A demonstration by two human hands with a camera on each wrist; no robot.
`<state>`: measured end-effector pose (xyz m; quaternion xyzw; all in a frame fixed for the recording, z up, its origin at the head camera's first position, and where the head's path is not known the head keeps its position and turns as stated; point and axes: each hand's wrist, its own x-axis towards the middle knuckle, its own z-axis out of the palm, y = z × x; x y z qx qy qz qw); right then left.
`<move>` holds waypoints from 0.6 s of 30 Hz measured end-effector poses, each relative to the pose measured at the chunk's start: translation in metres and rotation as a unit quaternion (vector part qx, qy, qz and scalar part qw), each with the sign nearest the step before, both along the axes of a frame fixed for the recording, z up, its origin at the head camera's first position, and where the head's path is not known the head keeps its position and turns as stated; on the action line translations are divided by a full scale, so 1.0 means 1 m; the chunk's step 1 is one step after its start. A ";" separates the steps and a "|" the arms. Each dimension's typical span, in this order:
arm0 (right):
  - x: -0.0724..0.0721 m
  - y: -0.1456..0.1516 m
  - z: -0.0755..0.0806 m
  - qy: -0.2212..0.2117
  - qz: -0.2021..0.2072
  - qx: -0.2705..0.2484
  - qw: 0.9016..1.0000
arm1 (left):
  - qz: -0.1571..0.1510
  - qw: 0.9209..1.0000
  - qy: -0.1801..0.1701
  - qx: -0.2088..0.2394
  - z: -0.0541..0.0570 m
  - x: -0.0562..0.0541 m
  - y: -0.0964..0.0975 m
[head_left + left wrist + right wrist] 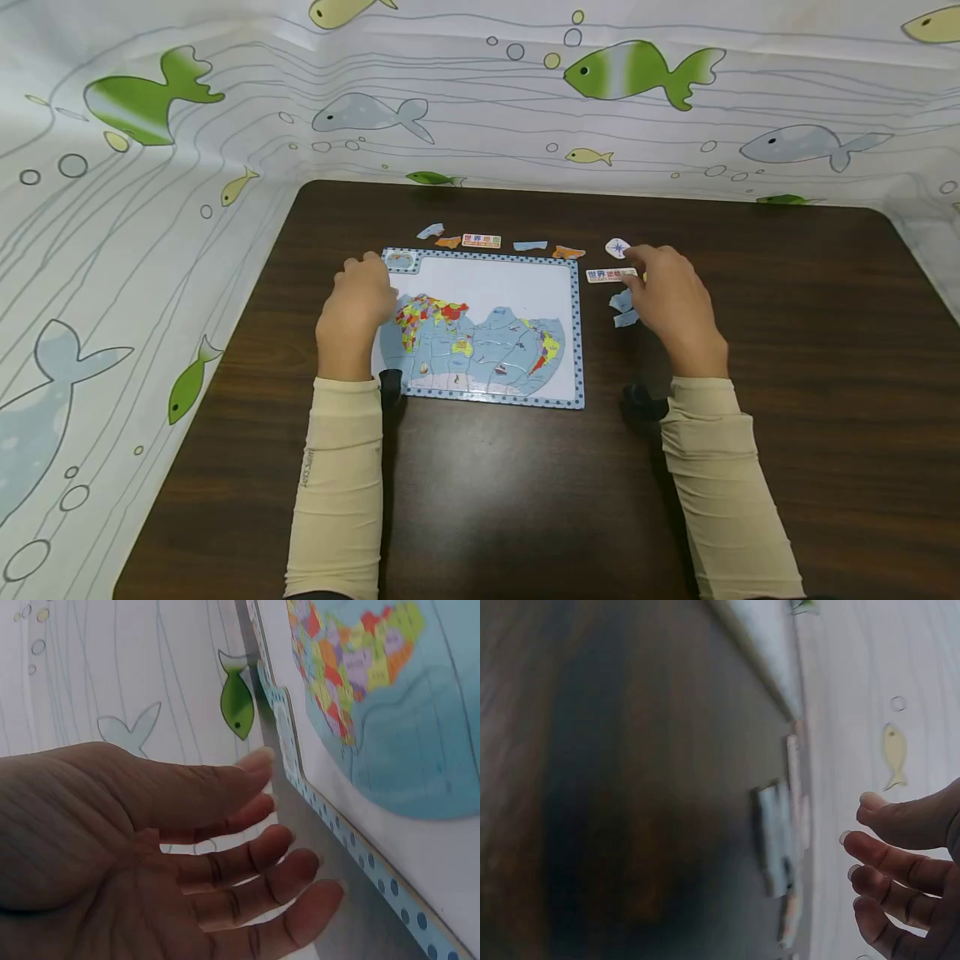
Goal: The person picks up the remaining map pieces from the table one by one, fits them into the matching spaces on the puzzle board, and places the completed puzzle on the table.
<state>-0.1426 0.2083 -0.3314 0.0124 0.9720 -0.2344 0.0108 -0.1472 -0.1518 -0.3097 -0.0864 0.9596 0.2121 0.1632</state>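
Note:
A world map jigsaw puzzle [480, 354] lies in its blue-dotted tray [510, 271], its lower part filled and its upper area bare white. Beside the tray's left edge is my left hand [351, 308], whose loosely bent fingers [277, 862] hold nothing in the left wrist view. My right hand [675, 300] hovers by the loose pieces right of the tray; nothing shows between its thumb and fingers [892, 862] in the right wrist view. Nearest to it are a compass piece [617, 247], a lettered strip [603, 275] and small blue pieces [624, 319].
Behind the tray lie another lettered strip [482, 241], orange pieces [568, 252] and pale blue pieces [530, 246]. The dark wooden table [480, 500] is bordered at the back and left by a white fish-print cloth [480, 83].

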 end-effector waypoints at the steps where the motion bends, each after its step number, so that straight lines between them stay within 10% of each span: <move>1: -0.002 0.002 -0.003 -0.002 -0.001 0.000 1.000 | 0.003 1.000 -0.007 -0.002 -0.001 0.000 -0.002; 18: -0.017 0.019 -0.025 -0.087 0.009 0.030 0.996 | 0.024 0.998 -0.055 -0.029 -0.012 -0.002 -0.019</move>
